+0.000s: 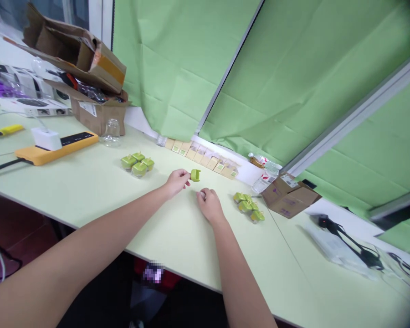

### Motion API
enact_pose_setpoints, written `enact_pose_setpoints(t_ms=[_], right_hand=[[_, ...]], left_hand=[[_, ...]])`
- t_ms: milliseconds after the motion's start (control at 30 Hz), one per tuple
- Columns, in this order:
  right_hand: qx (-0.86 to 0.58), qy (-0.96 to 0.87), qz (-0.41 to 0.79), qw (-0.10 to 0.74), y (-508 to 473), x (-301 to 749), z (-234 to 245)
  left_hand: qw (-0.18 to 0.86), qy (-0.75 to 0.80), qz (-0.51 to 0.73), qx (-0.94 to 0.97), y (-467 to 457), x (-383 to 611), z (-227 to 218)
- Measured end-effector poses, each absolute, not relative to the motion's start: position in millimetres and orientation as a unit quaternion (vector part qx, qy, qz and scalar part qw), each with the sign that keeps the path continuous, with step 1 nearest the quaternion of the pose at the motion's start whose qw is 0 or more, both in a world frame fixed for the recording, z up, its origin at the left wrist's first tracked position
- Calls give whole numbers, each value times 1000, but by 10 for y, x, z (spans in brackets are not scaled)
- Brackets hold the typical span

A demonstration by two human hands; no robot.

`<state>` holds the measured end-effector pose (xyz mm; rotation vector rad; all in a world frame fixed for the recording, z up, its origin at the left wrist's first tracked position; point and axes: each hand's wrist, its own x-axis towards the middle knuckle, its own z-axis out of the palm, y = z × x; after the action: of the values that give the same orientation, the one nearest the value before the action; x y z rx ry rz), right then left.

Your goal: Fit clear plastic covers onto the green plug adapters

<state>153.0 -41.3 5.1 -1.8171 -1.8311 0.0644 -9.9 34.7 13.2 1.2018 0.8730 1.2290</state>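
My left hand (176,181) pinches a small green cap (195,175) just above the pale table (89,191). My right hand (209,204) rests curled on the table beside it, fingers closed round something small that I cannot make out. A cluster of several small green-capped jars (137,164) stands to the left of my hands. Another group of green-capped jars (248,206) lies to the right of my right hand.
A row of small cartons (201,157) lines the wall under a green curtain (177,68). A small brown box (289,195) sits at right, a glass jar (111,133), open cardboard boxes (89,91) and an orange power strip (54,148) at left. A black cable device (345,241) lies far right.
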Motion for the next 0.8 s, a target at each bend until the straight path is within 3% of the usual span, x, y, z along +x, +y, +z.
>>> enact_pose_setpoints(t_ms=[133,367,533,800], right_hand=[[-656,-664,106,343,-391,1473,61],[-569,-501,280,589,-298,1443,115],[-509,-461,393,611,-341,1384,174],[-502,-467,377,623,-337,1330,131]], left_hand=[[552,374,517,537,354,-95,85],[493,369,515,596,388,-74,13],[497,349,504,615,341,-56,17],[556,333,479,592,297,-40,63]])
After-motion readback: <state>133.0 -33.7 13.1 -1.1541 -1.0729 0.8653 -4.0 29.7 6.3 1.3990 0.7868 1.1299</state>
